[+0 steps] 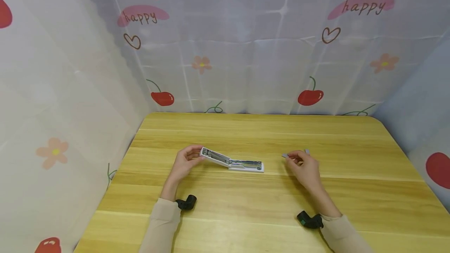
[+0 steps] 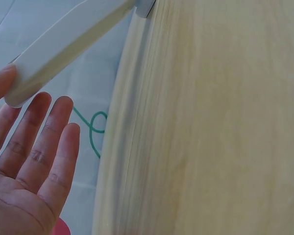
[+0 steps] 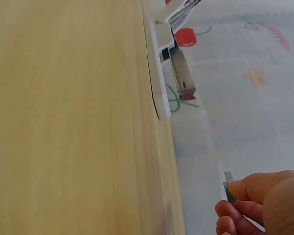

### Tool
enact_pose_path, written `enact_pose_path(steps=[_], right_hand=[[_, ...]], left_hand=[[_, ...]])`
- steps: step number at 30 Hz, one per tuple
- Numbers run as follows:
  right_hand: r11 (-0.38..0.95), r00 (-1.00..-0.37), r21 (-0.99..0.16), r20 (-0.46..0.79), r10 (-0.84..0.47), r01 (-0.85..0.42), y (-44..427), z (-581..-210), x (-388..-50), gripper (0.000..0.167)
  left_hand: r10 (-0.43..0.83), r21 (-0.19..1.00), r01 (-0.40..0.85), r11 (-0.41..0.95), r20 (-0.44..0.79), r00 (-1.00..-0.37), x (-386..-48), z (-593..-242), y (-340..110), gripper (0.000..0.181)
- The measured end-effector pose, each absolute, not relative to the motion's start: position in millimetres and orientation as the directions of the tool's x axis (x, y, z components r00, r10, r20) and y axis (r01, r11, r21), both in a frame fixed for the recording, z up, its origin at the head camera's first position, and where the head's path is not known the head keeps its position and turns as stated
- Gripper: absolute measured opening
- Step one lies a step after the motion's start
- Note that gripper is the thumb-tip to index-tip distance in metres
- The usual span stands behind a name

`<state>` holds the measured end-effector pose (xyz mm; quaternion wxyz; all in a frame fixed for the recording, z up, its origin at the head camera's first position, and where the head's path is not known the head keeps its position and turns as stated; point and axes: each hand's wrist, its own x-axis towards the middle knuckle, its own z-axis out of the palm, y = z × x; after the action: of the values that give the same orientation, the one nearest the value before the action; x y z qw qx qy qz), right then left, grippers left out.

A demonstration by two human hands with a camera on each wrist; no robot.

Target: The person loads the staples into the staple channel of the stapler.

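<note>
Fingers of our left hand [image 1: 184, 162] pinch the stapler [image 1: 225, 162] at its nine o'clock end, presumably to hold it unfolded on the counter [image 1: 242, 214]; towards three o'clock our right hand [image 1: 306, 168] pinches a staple strip [image 1: 284, 155].

In the head view, the pale curtain [image 1: 239, 56] behind the far edge of the table [image 1: 246, 210] is carrying the same word twice, in brown, lowercase, handwritten-looking letters. The left "happy" [image 1: 140, 17] is running across a pink patch [image 1: 162, 15] above the table's far left corner; the right "happy" [image 1: 363, 7] is running across another pink patch [image 1: 335, 12] above the far right corner. In the right wrist view, a small pink patch [image 3: 277, 38] is bearing marks too tiny to read.
</note>
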<state>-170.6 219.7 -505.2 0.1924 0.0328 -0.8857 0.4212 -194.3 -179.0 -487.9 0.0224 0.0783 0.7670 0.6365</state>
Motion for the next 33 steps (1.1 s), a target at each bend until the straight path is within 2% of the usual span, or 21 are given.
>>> enact_pose_path(steps=[15, 33], right_hand=[[0.636, -0.9, -0.691, 0.435, -0.013, -0.343, 177.0, -493.4, -177.3, 0.01], [0.65, -0.912, -0.651, 0.369, -0.178, -0.391, 128.1, -487.4, -181.3, 0.009]], left_hand=[[0.165, 0.98, 0.104, 0.168, 0.076, -0.983, -194.5, -489.6, -179.9, 0.039], [0.167, 0.98, 0.108, 0.168, 0.08, -0.983, -193.7, -490.0, -180.5, 0.04]])
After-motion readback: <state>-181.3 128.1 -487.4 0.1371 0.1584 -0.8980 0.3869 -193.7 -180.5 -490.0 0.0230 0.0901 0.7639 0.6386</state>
